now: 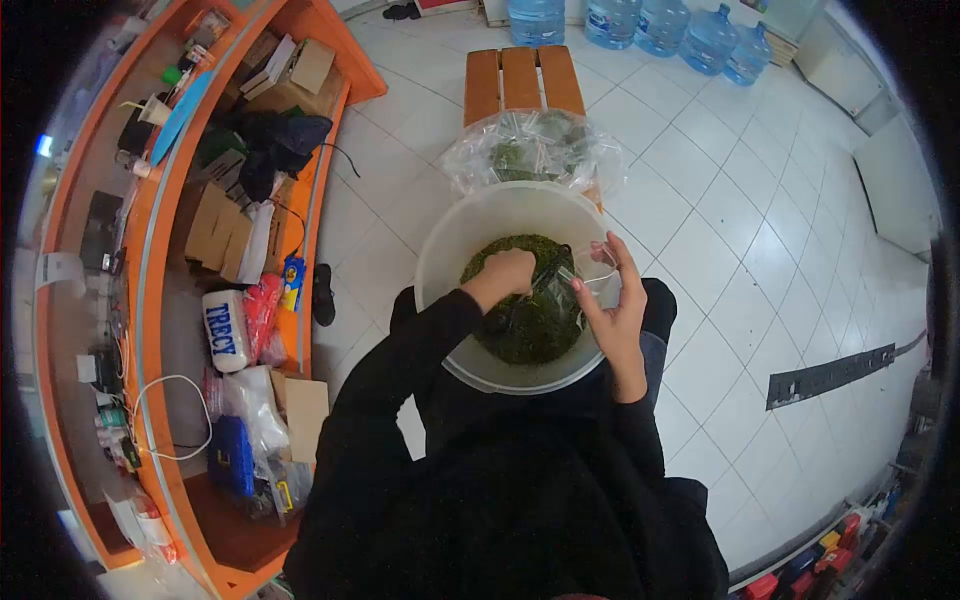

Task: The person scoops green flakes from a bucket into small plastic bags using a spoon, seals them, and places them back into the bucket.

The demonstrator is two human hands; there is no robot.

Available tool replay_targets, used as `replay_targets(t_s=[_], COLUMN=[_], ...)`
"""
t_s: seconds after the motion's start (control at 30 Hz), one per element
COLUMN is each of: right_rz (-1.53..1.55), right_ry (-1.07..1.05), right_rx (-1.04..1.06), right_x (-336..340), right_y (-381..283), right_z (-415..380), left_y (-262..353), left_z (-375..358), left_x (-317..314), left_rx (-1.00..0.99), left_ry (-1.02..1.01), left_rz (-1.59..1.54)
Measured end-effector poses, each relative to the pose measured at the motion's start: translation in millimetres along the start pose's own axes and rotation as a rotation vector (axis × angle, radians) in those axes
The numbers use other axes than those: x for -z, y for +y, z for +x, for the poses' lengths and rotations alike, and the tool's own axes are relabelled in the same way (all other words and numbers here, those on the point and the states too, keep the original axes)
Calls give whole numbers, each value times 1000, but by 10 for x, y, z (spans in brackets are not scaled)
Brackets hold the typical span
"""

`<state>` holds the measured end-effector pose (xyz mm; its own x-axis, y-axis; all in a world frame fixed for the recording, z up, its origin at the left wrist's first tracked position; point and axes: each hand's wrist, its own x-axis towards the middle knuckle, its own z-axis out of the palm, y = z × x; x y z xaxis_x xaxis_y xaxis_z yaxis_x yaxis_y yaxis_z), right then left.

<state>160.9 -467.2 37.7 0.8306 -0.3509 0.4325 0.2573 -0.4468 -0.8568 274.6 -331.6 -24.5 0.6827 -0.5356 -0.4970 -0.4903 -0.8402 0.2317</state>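
Note:
A large whitish plastic tub (436, 240) stands between my legs, with chopped, dried-looking green herb (530, 345) in the bottom. Inside it, my left hand (507, 274) is closed over the herb, fingers curled down; what they grip is hidden. My right hand (622, 310) is at the tub's right side, thumb and fingers around the mouth of a clear plastic bag (594, 268). The bag's lower part hangs over the herb beside my left hand, and its shape is hard to make out. Just right of my left hand shows something dark (552, 264).
Beyond the tub, a large clear bag (515, 155) with green herb lies on a slatted wooden bench (520, 80). Orange shelving (322, 190) with boxes and bags runs along the left. Water bottles (537, 20) stand at the back on the tiled floor (740, 260).

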Motion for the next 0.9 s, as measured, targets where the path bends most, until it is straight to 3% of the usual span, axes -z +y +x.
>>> replay_targets(t_s=[0.13,0.23,0.33,0.43,0.47,0.67,0.77,0.87,0.9], right_rz=[4,-16,-3,4,10,52,45,52,59], right_ry=[-30,-35,-24,-25,-22,-10,-10,-20,-21], right_rx=[-19,7,0,-26,-31,-30,-23,-35,-43], right_x=[16,13,18,27,27,26,19,6,7], right_y=[1,28,17,4,11,2,1,-13,-11], right_z=[-15,-9,-8,-10,-15,-18,-14,-13,-9], left_y=[181,174,191,51,-28,-58,99,229,259], left_z=[190,218,150,-9,-80,-487,-482,-318,-329], left_x=[-188,-331,-193,-128,-91,228,201,-146,-168], left_rx=[110,81,132,47,-72,-109,-220,-528,-530], left_ry=[-85,34,-131,-51,-23,-48,-70,157,150], left_rz=[124,106,106,22,-4,-399,-652,-450,-442])
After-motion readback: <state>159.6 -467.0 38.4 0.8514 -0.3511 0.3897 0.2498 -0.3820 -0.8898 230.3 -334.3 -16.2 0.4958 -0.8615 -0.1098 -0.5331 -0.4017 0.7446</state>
